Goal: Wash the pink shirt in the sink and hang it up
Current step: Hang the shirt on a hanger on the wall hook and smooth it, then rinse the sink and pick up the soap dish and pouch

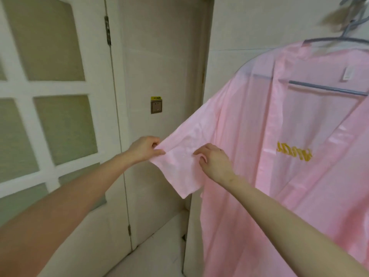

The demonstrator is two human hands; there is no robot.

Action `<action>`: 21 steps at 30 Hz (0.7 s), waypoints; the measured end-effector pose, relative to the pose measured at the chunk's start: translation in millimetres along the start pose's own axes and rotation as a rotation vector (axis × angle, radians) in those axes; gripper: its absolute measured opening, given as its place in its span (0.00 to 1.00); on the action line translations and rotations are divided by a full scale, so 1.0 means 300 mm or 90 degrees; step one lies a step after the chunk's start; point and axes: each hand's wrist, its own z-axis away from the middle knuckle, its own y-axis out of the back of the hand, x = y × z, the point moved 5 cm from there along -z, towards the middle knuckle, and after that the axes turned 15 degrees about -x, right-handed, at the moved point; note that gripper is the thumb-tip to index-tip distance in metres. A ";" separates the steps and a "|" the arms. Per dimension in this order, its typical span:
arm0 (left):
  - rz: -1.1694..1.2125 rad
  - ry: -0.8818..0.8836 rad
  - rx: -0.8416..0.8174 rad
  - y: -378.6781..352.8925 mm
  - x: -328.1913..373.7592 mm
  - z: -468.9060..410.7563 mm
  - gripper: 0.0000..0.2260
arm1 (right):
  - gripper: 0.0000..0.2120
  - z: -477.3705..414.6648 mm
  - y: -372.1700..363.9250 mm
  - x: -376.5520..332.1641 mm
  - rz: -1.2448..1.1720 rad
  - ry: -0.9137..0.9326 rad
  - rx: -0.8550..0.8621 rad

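One pink shirt (279, 136) fills the right half of the view, hanging on a grey hanger (327, 40) near the wall, its right side and lower hem cut off by the frame edges. To the left stands a white door (50, 86) with frosted panes, blurred and running out of view at the left and top. The shirt's sleeve (179, 166) is drawn out sideways toward the door between both hands. The left hand (144, 149) pinches the sleeve's outer edge between thumb and curled fingers; the right hand (214, 160), just beside it, has its fingers curled onto the cloth nearer the body of the shirt, the fingertips partly hidden by the fabric. The hanger's hook is smeared and hard to follow. Yellow lettering (293, 153) on the chest is too blurred to read. A small wall switch (156, 106) sits beyond the hands, and a white label (348, 73) shows inside the collar.
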 end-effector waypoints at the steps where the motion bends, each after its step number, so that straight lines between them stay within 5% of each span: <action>1: -0.021 0.035 -0.017 -0.018 -0.030 0.019 0.13 | 0.16 -0.013 -0.016 -0.030 -0.032 0.016 -0.005; 5: -0.044 0.196 -0.044 -0.057 -0.169 0.143 0.05 | 0.13 -0.095 -0.075 -0.200 -0.159 0.059 -0.038; 13: 0.164 0.175 0.385 0.190 -0.366 0.672 0.06 | 0.15 -0.218 -0.212 -0.806 -0.608 0.234 -0.148; 21: 0.131 0.310 0.504 0.446 -0.696 1.194 0.06 | 0.13 -0.269 -0.386 -1.511 -0.718 0.394 -0.328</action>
